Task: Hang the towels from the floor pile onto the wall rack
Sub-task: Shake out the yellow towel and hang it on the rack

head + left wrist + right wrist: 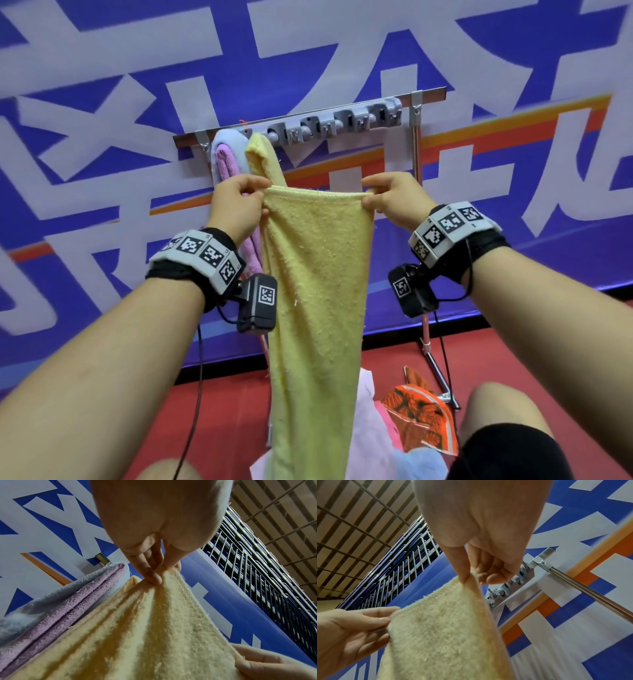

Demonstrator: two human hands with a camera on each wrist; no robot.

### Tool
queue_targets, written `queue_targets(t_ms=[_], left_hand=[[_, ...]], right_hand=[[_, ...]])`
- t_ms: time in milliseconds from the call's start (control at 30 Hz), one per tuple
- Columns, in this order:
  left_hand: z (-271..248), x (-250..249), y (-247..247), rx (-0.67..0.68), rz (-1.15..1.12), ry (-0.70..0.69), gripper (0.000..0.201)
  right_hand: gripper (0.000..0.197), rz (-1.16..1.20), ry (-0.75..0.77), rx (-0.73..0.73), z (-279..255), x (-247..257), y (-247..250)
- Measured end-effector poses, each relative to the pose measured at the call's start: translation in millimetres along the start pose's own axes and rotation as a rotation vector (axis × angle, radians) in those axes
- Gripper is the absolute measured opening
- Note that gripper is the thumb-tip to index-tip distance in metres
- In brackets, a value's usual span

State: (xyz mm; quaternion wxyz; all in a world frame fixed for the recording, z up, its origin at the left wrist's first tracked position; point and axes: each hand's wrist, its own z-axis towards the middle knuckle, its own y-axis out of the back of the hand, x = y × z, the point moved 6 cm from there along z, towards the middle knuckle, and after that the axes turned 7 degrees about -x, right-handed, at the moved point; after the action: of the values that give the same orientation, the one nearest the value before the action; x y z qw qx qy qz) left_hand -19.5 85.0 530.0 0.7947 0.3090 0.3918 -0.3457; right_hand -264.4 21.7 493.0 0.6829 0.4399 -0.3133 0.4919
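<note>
- You hold a pale yellow towel (315, 274) stretched out in front of you, its top edge pulled level between your two hands and the rest hanging down toward the floor.
- Your left hand (236, 202) pinches the towel's upper left corner between thumb and fingertips; the left wrist view shows the pinch closing on bunched cloth.
- Your right hand (394, 198) pinches the upper right corner the same way, thumb against forefinger, with the other fingers loosely curled behind.
- The held towel is in front of the wall rack (308, 120), below its bar and not touching it.
- The rack is a metal bar carrying a row of grey clips (335, 125), fixed across a blue, white and orange banner (102, 102).
- At the rack's left end hang a light blue towel (227, 138) and a pink towel (224, 164), pressed close together.
- Just to their right, a second yellow towel (262, 157) hangs from the rack, directly behind the top edge you are holding.
- On the red floor (222, 411) near your knees lies the pile: an orange patterned cloth (418, 411), a pale pink cloth (366, 428) and a light blue cloth (418, 462), partly hidden behind the hanging towel.
- A metal stand pole (424, 329) runs down to the floor to the right of the towel.
</note>
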Motion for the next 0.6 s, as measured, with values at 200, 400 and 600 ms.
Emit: queue_targets(t_ms=[200, 400, 600], left_hand=[[-2.0, 6.2, -14.0, 0.023, -0.003, 0.004, 0.026], [-1.7, 20.9, -27.3, 0.063, 0.035, -0.003, 0.029], [-0.3, 36.6, -39.9, 0.105, 0.087, -0.02, 0.028]], right_hand=[[0.013, -0.053, -0.039, -0.002, 1.5, -15.5, 3.3], [0.018, 0.053, -0.053, -0.131, 9.8, -27.8, 6.2], [0.02, 0.073, -0.106, -0.269, 15.5, -43.5, 9.6]])
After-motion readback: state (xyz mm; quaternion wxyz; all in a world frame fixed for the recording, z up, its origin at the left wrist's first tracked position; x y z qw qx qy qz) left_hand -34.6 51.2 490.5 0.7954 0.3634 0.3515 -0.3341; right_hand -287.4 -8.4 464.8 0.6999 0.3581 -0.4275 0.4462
